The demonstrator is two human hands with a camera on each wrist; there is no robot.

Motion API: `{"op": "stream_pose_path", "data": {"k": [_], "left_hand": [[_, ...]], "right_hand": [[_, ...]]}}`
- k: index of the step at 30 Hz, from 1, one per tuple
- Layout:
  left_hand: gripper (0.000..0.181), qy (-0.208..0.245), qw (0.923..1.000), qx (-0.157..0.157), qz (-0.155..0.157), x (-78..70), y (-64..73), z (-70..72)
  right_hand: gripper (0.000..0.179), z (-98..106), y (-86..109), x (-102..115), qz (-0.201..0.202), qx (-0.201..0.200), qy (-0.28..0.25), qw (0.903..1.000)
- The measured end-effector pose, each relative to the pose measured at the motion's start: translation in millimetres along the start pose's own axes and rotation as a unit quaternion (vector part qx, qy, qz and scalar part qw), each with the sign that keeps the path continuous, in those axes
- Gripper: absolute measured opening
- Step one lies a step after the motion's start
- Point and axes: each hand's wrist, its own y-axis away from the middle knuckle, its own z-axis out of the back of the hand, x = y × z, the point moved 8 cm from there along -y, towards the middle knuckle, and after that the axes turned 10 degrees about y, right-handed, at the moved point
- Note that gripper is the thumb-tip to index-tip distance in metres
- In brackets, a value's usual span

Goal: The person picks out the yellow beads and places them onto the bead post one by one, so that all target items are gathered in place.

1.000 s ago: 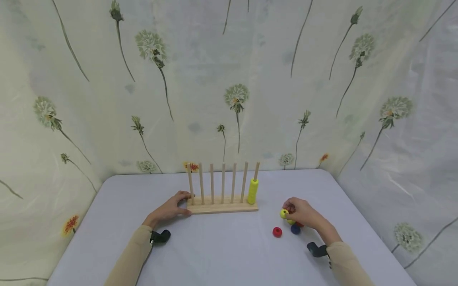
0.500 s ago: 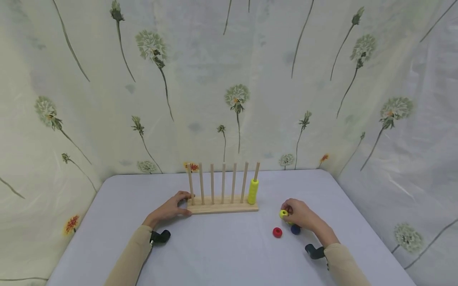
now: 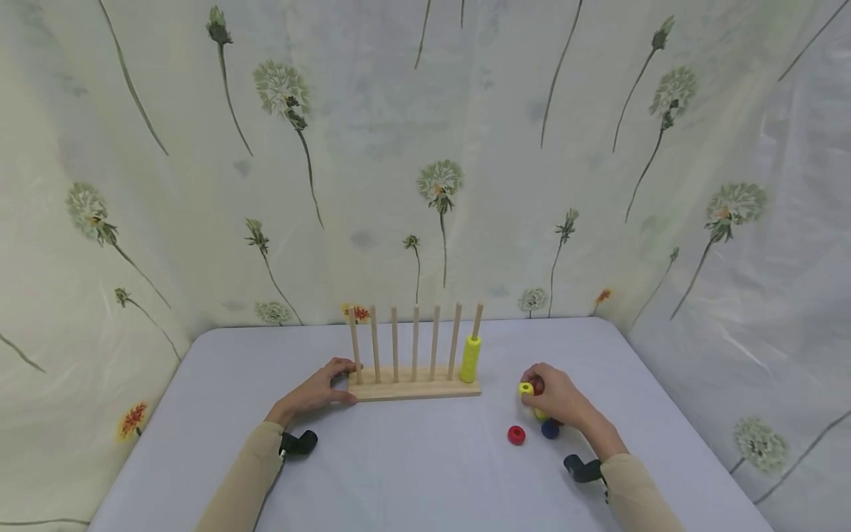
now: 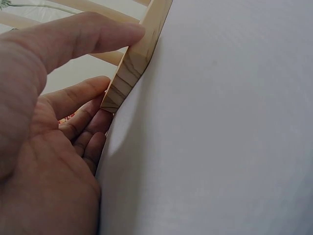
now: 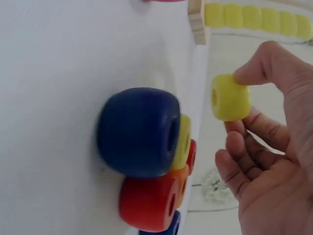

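A wooden peg stand (image 3: 419, 390) with a row of upright pegs stands on the table, and several yellow beads (image 3: 470, 360) are stacked on its rightmost peg. My left hand (image 3: 322, 384) holds the stand's left end, thumb at the front edge and fingers behind, as the left wrist view (image 4: 54, 117) also shows. Between thumb and fingertips, my right hand (image 3: 558, 395) pinches a yellow bead (image 5: 231, 98), raised off the table with its hole showing. Under that hand lie a blue bead (image 5: 139, 132), a red bead (image 5: 149, 203) and other loose beads, partly hidden.
A separate red bead (image 3: 516, 435) lies left of the pile, nearer the front. The white-covered table (image 3: 412, 473) runs back to a flower-printed curtain (image 3: 372, 148), which also hangs at both sides.
My right hand has lifted slightly and shifted a little left with the yellow bead. My left hand stays on the end of the peg stand.
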Motion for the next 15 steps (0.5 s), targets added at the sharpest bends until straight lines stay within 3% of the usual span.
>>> {"op": "stream_pose_path", "data": {"k": [8,15], "left_hand": [[0.067,0.002,1.0000,0.003,-0.005,-1.9,1.8,-0.1],[0.067,-0.002,0.9999,0.006,-0.010,-2.9,2.4,-0.2]], "right_hand": [[0.029,36,-2.4,20,0.018,-0.073,-0.019,0.9970],[0.028,78,-9.9,54,0.053,-0.118,-0.031,0.9911]]}}
